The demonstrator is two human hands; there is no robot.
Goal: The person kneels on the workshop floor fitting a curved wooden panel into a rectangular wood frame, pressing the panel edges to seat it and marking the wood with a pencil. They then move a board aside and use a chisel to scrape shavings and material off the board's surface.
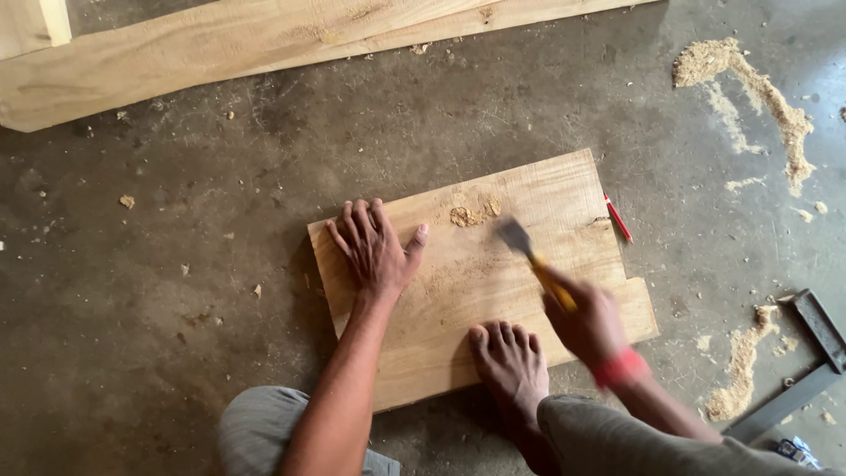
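Wooden board (493, 264) lies mid-frame; left hand (374, 247) presses flat, fingers spread; right hand (589, 322) grips a blurred yellow-handled chisel (536, 260).

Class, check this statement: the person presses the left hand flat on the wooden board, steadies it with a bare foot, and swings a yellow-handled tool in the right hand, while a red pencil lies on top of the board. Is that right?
Not quite. The head view shows the red pencil on the floor beside the wooden board, at its right edge, not on top. The rest stands: left hand flat on the board, bare foot on it, right hand swinging the yellow-handled tool.
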